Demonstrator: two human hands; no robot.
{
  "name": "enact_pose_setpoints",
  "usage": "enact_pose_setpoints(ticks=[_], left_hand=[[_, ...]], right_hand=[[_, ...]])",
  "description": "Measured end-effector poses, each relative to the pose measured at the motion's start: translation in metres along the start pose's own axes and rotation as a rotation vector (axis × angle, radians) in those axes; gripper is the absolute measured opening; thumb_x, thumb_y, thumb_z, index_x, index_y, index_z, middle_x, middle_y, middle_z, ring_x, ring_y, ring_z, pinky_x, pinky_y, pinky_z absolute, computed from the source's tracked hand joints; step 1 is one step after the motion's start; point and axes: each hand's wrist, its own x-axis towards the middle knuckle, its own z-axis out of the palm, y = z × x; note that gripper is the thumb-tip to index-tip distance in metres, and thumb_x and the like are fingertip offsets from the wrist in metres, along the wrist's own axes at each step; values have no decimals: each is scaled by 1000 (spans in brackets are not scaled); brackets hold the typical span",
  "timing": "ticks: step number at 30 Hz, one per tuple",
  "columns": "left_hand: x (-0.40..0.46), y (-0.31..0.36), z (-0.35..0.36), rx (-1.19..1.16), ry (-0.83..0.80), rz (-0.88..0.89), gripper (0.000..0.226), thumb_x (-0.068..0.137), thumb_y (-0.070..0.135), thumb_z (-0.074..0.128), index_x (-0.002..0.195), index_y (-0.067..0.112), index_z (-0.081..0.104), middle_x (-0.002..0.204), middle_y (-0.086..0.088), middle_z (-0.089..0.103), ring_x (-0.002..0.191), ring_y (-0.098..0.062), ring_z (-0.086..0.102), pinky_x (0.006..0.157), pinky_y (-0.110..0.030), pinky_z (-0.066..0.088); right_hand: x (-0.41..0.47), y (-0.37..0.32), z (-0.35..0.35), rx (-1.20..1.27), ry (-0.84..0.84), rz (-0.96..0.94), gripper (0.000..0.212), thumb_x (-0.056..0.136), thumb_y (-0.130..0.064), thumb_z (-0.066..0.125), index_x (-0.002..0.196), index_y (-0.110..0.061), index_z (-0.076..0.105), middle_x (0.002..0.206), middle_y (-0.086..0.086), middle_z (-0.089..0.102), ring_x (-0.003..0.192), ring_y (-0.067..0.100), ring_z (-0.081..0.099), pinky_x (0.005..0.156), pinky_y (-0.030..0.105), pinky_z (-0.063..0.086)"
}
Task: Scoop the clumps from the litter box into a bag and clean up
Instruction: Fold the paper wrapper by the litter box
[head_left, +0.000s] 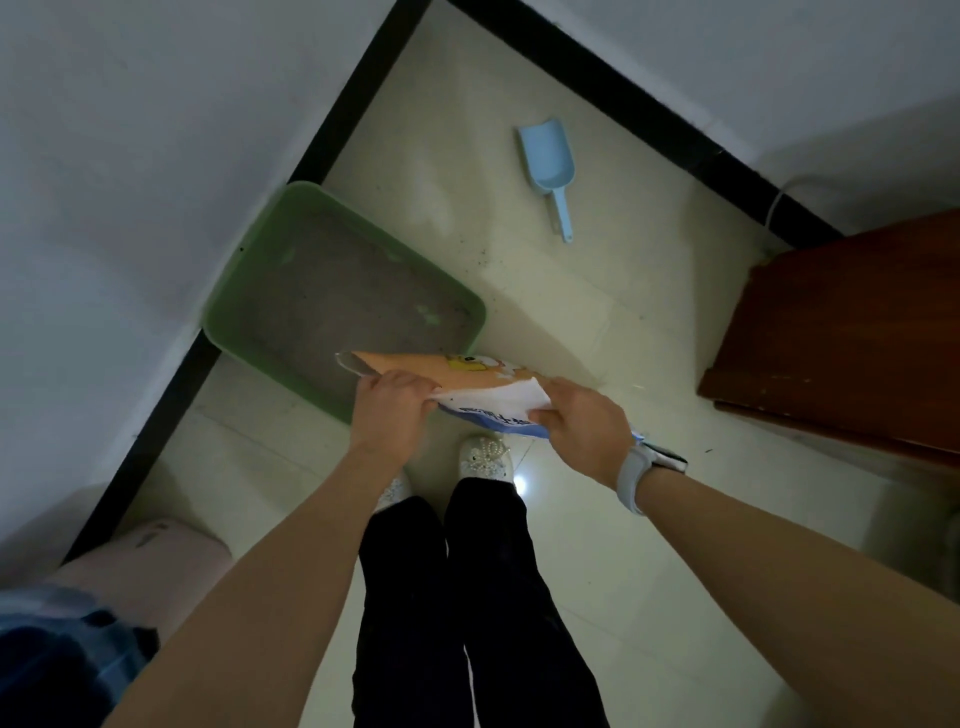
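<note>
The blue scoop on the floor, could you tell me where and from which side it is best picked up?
Take the blue scoop by its narrow handle, which points toward the person while the wide bowl faces the wall. Come from above at the near end, probably with the right hand, once it lets go of the bag.

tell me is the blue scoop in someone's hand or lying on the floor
Lying on the floor. The blue scoop rests flat on the tiles near the black baseboard, apart from the litter box; both hands grip the bag instead.

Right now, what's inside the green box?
The green litter box holds grey litter, with bare green patches showing. The bag, gripped by both hands, covers its near corner, so that part is hidden.
</note>
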Motion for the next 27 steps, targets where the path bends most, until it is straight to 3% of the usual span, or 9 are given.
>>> enact_pose_setpoints(ticks=[4, 8, 12, 14, 15, 18, 21, 24, 27], left_hand=[[6, 7, -5, -56, 24, 112, 24, 65, -11, 66, 84, 3, 71, 79, -17, 69, 76, -34, 65, 75, -38, 44], [-3, 40, -21, -30, 22, 190, 28, 76, 1, 64, 101, 12, 71, 94, -6, 71, 92, -23, 62, 85, -34, 34], [-20, 73, -9, -14, 119, 288, 23, 60, 3, 76, 77, 17, 71, 64, 2, 65, 66, -18, 60, 71, -29, 27], [-14, 83, -5, 8, 38, 251, 22, 74, 6, 67, 92, 17, 69, 80, 0, 67, 83, -20, 60, 78, -31, 26], [-9, 87, -4, 44, -26, 220, 24, 82, 8, 59, 102, 18, 66, 91, 1, 66, 94, -20, 57, 84, -31, 26], [3, 89, -2, 173, -129, 225, 22, 87, 13, 53, 105, 21, 61, 101, 3, 63, 102, -18, 51, 88, -32, 24], [3, 88, 5, 238, -207, 258, 19, 86, 14, 53, 103, 20, 60, 99, 2, 64, 100, -18, 52, 89, -34, 25], [-3, 88, 13, 205, -227, 181, 18, 90, 16, 50, 104, 21, 60, 99, 2, 63, 101, -18, 52, 91, -33, 26], [-8, 90, 20, 83, -210, 91, 18, 95, 22, 45, 97, 23, 62, 95, 2, 65, 96, -18, 55, 86, -32, 26]], right_hand=[[-7, 3, 2, 124, 6, 85, 32, 94, -18, 47, 123, -5, 53, 122, 15, 58, 109, 33, 52, 86, 34, 39], [-27, 20, -2, 281, 105, 199, 28, 92, -15, 52, 113, 3, 56, 111, 21, 61, 105, 37, 54, 79, 32, 37], [-52, 52, 8, 451, 168, 345, 14, 88, -15, 59, 94, -4, 64, 92, 17, 66, 90, 32, 59, 62, 23, 32], [-54, 59, 13, 463, 82, 402, 15, 89, -16, 57, 75, -15, 62, 79, 14, 62, 81, 30, 57, 56, 24, 29], [-53, 60, 14, 408, 19, 391, 16, 90, -17, 56, 75, -16, 62, 80, 15, 63, 82, 31, 57, 58, 25, 30], [-46, 48, 11, 200, -44, 292, 23, 90, -21, 53, 111, -14, 62, 112, 11, 64, 105, 31, 56, 77, 28, 41], [-39, 29, 7, 80, -23, 155, 38, 91, -25, 51, 129, -23, 48, 132, 2, 51, 121, 24, 47, 94, 33, 40], [-32, 22, 16, 29, -117, 128, 47, 91, -31, 52, 135, -24, 37, 137, 3, 43, 123, 25, 43, 94, 36, 42], [-32, 24, 30, -194, -234, 127, 63, 88, -37, 55, 140, -19, 24, 140, 7, 36, 124, 29, 39, 91, 40, 40]])
